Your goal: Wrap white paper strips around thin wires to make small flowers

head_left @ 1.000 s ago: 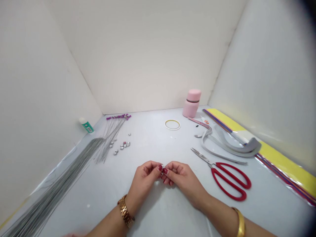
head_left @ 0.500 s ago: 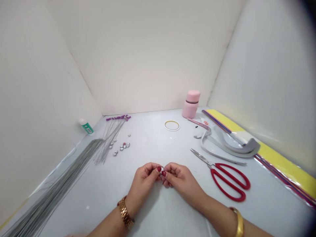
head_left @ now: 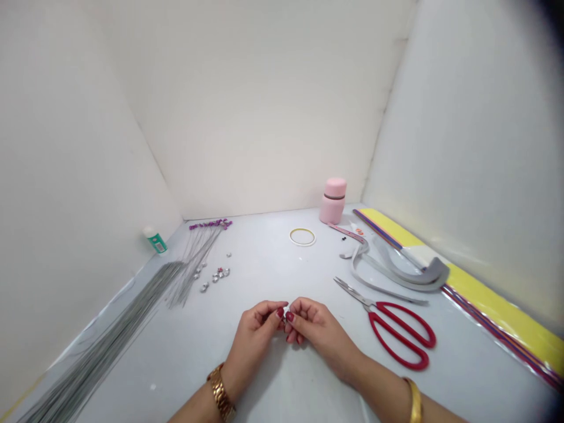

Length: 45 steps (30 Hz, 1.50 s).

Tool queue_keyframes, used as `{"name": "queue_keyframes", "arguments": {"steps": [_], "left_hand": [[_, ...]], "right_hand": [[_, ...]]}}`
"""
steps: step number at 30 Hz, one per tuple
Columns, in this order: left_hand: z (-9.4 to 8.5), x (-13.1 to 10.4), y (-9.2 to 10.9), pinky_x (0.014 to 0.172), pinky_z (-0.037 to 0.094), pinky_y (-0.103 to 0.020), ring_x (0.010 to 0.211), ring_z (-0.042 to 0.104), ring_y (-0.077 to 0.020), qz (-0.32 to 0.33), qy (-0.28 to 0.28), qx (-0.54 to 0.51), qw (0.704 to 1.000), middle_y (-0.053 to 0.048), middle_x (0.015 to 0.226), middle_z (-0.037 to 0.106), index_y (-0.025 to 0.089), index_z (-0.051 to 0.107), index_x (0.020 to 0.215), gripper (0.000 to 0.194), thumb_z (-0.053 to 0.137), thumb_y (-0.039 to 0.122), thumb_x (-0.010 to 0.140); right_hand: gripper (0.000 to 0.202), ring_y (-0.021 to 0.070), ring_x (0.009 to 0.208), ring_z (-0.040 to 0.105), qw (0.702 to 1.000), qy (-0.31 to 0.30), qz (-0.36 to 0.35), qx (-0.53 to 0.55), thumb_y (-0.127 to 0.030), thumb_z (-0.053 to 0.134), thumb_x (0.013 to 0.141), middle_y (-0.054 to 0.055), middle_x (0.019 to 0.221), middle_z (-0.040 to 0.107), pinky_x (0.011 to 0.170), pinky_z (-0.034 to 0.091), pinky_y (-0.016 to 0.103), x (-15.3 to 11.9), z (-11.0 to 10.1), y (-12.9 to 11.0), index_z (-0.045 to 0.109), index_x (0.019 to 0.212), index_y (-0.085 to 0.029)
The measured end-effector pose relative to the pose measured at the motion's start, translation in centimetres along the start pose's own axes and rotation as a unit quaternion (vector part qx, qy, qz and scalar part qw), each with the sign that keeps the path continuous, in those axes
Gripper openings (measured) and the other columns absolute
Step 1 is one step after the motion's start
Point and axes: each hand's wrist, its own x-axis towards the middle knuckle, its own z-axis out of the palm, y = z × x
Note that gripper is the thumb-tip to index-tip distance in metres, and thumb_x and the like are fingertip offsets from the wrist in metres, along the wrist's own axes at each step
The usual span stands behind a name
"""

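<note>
Near the front middle of the table, my left hand [head_left: 256, 329] and my right hand [head_left: 318, 330] meet at the fingertips. Thumb and fingers of both are pinched on a small silvery piece [head_left: 286, 312], mostly covered, so its shape is hard to make out. Ahead and to the left lie several small folded silver stars [head_left: 220, 274]. Beyond them rest thin wires with purple tips [head_left: 211, 224]. Scissors with red handles [head_left: 388, 326] lie to the right of my right hand, blades slightly parted. Curled silver-grey paper strips [head_left: 396, 276] lie behind the scissors.
A bundle of grey wires [head_left: 110, 329] runs along the left. By the left wall is a green-and-white glue stick [head_left: 155, 241]. A tape roll [head_left: 302, 237] and pink flask [head_left: 333, 201] are at the back. Yellow sheets in plastic [head_left: 489, 291] line the right wall.
The whole view has tilted up a little, so things sit lower in the picture. Both hands keep their pinch, with fingers slightly shifted around the small silvery piece.
</note>
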Motion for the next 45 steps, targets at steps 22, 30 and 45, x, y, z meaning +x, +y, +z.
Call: {"name": "queue_keyframes", "arguments": {"steps": [22, 30, 45], "left_hand": [[-1.1, -0.6, -0.4, 0.062, 0.040, -0.018, 0.061, 0.051, -0.0083, -0.124, 0.038, -0.102, 0.986, 0.000, 0.061, 0.060, 0.012, 0.065, 0.078, 0.012, 0.063, 0.023, 0.072], [-1.1, -0.5, 0.0, 0.061, 0.040, -0.019, 0.059, 0.051, -0.0089, -0.145, 0.040, -0.093, 0.984, 0.000, 0.060, 0.061, 0.011, 0.065, 0.078, 0.012, 0.064, 0.021, 0.070], [-1.1, -0.5, -0.7, 0.063, 0.042, -0.021, 0.065, 0.057, -0.0114, -0.130, 0.036, -0.072, 0.988, -0.002, 0.069, 0.066, 0.014, 0.063, 0.081, 0.014, 0.063, 0.025, 0.072]], "right_hand": [[0.011, 0.0095, 0.056, 0.051, 0.997, 0.004, -0.045, -0.057, -0.026, 0.058, 0.076, 0.000, 0.063, 0.060, 0.054, 0.040, 0.022, -0.2, 0.1, 0.0, 0.058, 0.080, -0.015], [0.014, 0.0100, 0.056, 0.054, 0.997, 0.019, -0.022, -0.076, -0.030, 0.058, 0.075, 0.000, 0.062, 0.062, 0.053, 0.041, 0.022, -0.2, 0.3, -0.3, 0.058, 0.074, -0.016], [0.011, 0.0102, 0.052, 0.055, 0.994, 0.090, 0.040, -0.053, -0.024, 0.058, 0.072, 0.000, 0.056, 0.063, 0.050, 0.040, 0.021, 0.0, 0.7, -0.5, 0.052, 0.068, -0.016]]}}
